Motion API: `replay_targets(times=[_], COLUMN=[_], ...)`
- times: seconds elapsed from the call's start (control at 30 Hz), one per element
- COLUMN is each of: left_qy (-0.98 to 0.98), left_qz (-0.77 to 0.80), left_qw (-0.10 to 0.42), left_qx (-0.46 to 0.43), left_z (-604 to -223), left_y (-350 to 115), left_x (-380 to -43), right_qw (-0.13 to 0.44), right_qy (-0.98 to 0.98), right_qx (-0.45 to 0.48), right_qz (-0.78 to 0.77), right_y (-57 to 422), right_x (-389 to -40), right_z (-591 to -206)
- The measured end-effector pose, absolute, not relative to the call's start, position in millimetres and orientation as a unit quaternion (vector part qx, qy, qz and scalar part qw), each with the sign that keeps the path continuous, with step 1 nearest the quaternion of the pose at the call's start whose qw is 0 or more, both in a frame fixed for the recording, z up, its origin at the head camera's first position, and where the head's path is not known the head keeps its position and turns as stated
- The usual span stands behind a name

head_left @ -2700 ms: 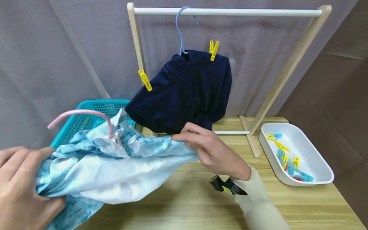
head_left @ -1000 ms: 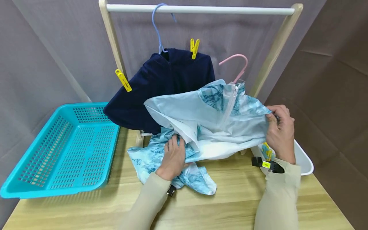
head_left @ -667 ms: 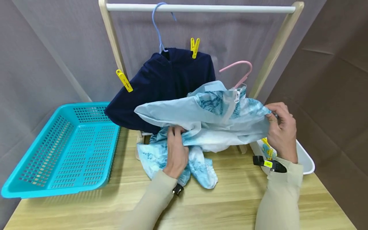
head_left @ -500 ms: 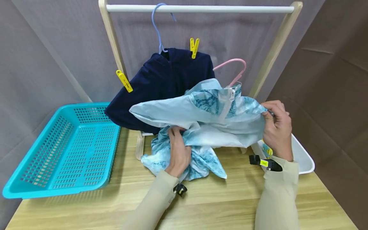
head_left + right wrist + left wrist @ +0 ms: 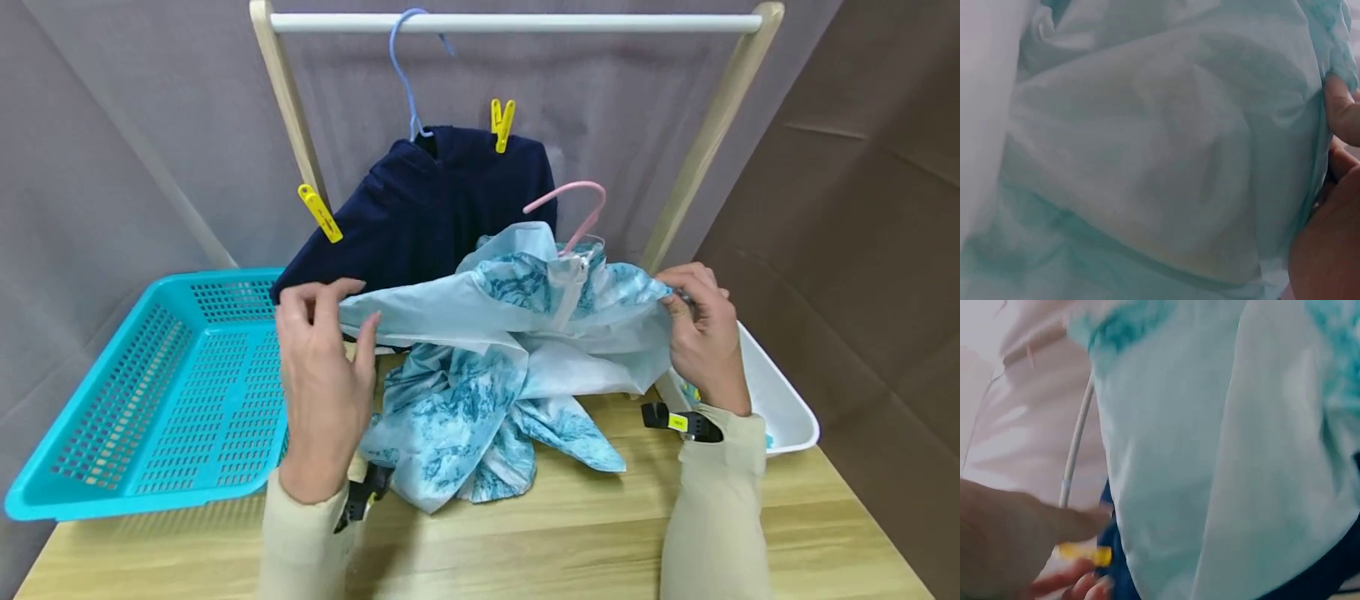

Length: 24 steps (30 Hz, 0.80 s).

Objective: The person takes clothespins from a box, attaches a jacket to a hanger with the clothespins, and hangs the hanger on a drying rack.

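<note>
A light blue, tie-dye patterned zip jacket [image 5: 450, 400] is spread in front of me, its lower part bunched on the wooden table. A pink hanger [image 5: 592, 212] pokes out of its neck beside the white zipper. My right hand [image 5: 705, 329] pinches the jacket's right edge between thumb and fingers. At the opposite end, my left hand [image 5: 322, 375] has its fingers and thumb spread apart around the pale left tip, without a visible grip. The left wrist view shows that hand blurred beside the pale cloth [image 5: 1166, 456].
Behind hangs a navy garment [image 5: 420, 217] on a blue hanger [image 5: 405, 75], with yellow clothespins [image 5: 320, 214] on it, from a white-barred rack [image 5: 517, 23]. A turquoise basket [image 5: 142, 350] stands at left. A white tub [image 5: 780, 392] holding clothespins is partly behind my right arm.
The jacket on its hanger came from the left to mid-table. My left hand let go of the bunched lower cloth and moved left to the jacket's tip; my right hand kept its pinch, shifting slightly left.
</note>
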<state>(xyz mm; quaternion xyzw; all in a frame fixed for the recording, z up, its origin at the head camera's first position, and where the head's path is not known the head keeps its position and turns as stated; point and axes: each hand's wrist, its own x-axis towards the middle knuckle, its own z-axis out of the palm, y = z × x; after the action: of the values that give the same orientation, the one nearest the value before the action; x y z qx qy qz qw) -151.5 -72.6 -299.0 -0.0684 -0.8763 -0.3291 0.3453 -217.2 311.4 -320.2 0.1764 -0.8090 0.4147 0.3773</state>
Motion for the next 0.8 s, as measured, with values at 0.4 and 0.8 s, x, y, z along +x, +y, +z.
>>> replay_targets(times=[0.4, 0.8], left_qy=[-0.851, -0.849], left_qz=[-0.261, -0.243], left_qw=[0.431, 0.454], left_qx=[-0.146, -0.117], left_z=[-310.9, -312.4], left_y=[-103.9, -111.5], left_x=[-169.2, -173.5], right_qw=[0.358, 0.203], right_qy=[-0.816, -0.947], right_qx=[0.173, -0.009], right_qz=[0.42, 0.248], right_y=[306.4, 389.4], right_x=[-199.4, -159.2], right_z=[-306.2, -310.3])
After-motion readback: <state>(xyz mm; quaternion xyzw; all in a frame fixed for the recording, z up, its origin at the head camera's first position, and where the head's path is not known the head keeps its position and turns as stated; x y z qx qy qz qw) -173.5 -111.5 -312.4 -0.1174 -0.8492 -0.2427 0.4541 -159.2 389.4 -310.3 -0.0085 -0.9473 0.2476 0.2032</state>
